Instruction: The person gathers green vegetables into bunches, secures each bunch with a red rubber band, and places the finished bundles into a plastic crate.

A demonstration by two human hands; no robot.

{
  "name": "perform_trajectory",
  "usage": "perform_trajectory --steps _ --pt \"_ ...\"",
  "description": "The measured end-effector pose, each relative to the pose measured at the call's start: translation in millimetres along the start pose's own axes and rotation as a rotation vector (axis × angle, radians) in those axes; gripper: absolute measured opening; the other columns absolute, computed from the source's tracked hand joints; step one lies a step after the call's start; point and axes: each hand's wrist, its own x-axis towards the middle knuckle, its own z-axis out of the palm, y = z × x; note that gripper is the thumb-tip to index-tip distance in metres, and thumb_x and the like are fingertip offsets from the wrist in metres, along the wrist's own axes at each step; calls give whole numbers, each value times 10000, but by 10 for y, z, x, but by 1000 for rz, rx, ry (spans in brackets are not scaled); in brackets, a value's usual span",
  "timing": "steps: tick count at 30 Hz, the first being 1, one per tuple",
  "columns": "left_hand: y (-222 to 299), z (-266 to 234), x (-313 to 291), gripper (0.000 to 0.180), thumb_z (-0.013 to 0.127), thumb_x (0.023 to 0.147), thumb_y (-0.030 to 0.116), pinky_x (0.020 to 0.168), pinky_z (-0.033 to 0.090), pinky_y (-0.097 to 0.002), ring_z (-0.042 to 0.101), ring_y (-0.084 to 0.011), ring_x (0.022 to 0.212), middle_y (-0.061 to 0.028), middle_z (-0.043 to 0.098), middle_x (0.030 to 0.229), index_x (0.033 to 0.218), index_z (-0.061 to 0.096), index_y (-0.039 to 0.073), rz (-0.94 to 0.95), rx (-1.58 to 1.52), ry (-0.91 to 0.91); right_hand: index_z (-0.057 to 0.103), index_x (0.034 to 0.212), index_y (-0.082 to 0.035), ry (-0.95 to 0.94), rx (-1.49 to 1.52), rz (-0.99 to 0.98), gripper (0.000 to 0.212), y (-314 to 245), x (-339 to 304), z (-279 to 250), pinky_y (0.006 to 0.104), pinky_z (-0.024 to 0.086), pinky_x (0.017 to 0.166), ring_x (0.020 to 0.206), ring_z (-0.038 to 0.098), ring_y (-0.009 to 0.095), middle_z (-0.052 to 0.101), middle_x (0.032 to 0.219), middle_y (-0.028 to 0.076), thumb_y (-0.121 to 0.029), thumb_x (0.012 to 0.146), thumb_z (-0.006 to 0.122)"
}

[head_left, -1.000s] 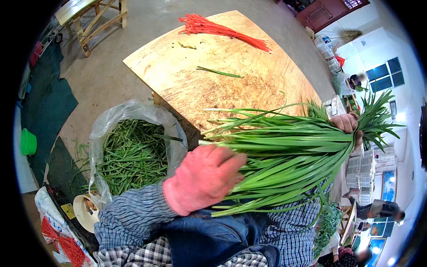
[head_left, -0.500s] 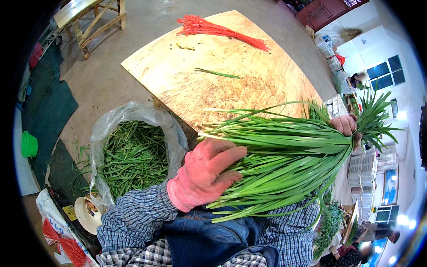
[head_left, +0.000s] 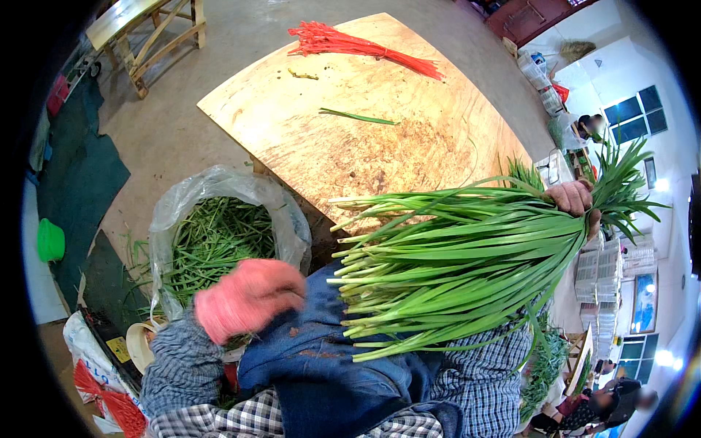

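A thick bunch of garlic chives (head_left: 460, 248) lies spread across my lap and the table's near edge, pale stem ends to the left. My right hand (head_left: 573, 201) is wrapped round it close to the leafy tips, which stick out past my fist. My left hand (head_left: 252, 299), in a pink glove, is over my left thigh, apart from the bunch. Motion smears its fingers, so whether they hold anything does not show. Beside it stands a clear plastic bag (head_left: 175, 197) full of loose green leaf trimmings (head_left: 219, 244).
The wooden table (head_left: 292, 131) bears a bundle of red ties (head_left: 365, 50) and a loose green leaf (head_left: 358, 117). Another red bundle (head_left: 113, 401) is at lower left, near a pale round container (head_left: 139, 347). A green basin (head_left: 51, 241) sits far left. Other people (head_left: 591, 405) are at right.
My left hand has moved off the bunch, leftward and down toward the bag. The stem ends now show more fully and fan out. My right hand keeps its grip in nearly the same place.
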Motion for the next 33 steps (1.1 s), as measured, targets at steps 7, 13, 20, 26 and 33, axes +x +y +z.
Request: perform_trajectory --steps 7,13,20,26,33 --pt "274 134 72 248 670 694 93 690 439 -373 566 -279 749 -96 580 761 939 642 81 170 377 224 480 946 -23 -77 44 -1 264 45 89 -111 225 320 605 593 366 40 392 690 -73 -164 792 642" --pt "227 390 449 335 661 701 112 674 421 -397 539 -295 759 -97 548 776 1030 607 87 188 586 485 462 1119 35 -33 54 -65 412 90 124 167 224 329 628 622 389 42 411 757 -67 -143 798 650" --pt "314 424 658 473 729 668 141 684 454 -422 556 -349 784 -159 586 846 1101 567 39 184 319 570 470 1102 32 -86 -2 21 403 13 64 -118 228 317 610 608 372 40 383 722 -78 -152 795 655" --pt "305 614 886 443 686 714 49 732 490 -341 620 -298 828 -187 612 868 1131 542 7 126 65 537 466 1118 44 -91 -28 7 423 -23 71 -127 221 311 592 591 362 33 372 707 -78 -153 791 649" --pt "201 644 725 329 615 784 -36 771 488 -264 612 -139 863 -112 648 931 1106 551 -25 42 -653 525 465 1115 52 -54 88 -11 418 169 0 -270 219 328 602 593 377 31 387 719 -75 -141 787 637"
